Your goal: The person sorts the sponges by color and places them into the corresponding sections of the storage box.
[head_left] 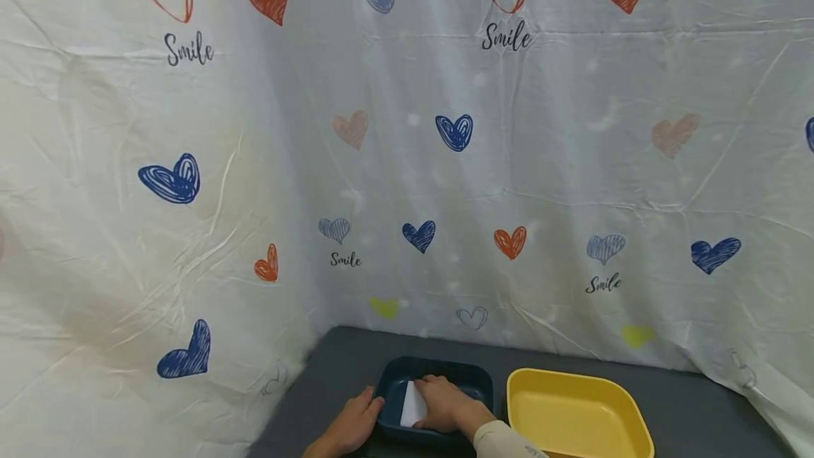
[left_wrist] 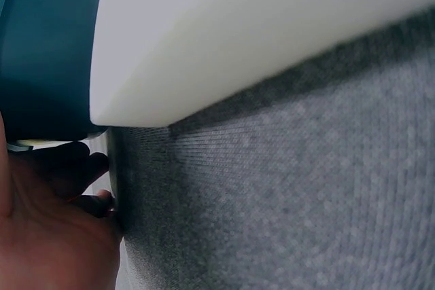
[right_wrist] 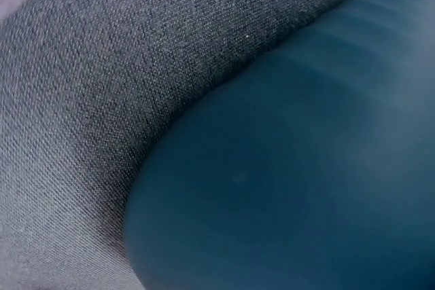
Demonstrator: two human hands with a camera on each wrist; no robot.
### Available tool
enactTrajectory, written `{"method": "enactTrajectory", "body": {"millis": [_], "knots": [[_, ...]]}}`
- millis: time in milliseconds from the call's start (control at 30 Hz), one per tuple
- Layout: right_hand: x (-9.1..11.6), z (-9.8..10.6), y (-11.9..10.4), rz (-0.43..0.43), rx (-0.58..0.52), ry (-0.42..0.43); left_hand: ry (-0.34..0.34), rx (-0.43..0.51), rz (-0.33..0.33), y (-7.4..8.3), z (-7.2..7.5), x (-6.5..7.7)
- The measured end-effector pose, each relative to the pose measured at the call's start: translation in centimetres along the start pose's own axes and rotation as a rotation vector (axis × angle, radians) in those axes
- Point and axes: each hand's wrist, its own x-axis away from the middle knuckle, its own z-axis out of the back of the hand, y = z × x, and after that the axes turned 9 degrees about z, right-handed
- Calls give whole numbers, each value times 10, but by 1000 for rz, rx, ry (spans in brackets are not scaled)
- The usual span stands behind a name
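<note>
A dark blue rectangular tray (head_left: 439, 366) sits on the grey surface. My left hand (head_left: 352, 421) grips its left side, thumb at the rim; in the left wrist view the fingers (left_wrist: 88, 168) curl beneath the tray's edge (left_wrist: 47, 52). Inside the tray, my right hand (head_left: 445, 405) holds a flat white piece (head_left: 412, 405) between fingers and thumb, low over the tray's floor. The hand covers much of this piece, and I cannot tell its kind. In the right wrist view the tray's outer wall (right_wrist: 285, 181) fills the right side, with the hand out of sight.
A yellow tray (head_left: 572, 412) stands just right of the blue one, near my right forearm. A smooth white object with a rounded corner (left_wrist: 204, 45) is close to the left wrist camera. Behind the grey table (head_left: 356, 345) hangs a white curtain (head_left: 407, 182) printed with hearts.
</note>
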Motion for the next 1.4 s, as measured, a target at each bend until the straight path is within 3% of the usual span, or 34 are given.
{"method": "enactTrajectory", "body": {"millis": [167, 500, 667, 933, 1400], "knots": [[0, -8, 8, 10, -13, 23, -5, 11, -18, 0, -1, 0], [28, 39, -24, -24, -83, -13, 9, 12, 67, 4, -4, -2], [33, 52, -26, -28, -94, -9, 10, 13, 57, 2, -5, -3], [41, 67, -28, -9, -106, -22, 24, 10, 96, 4, -5, -2], [64, 85, -33, -7, -100, -15, 4, -18, 47, 0, -5, -2]]}}
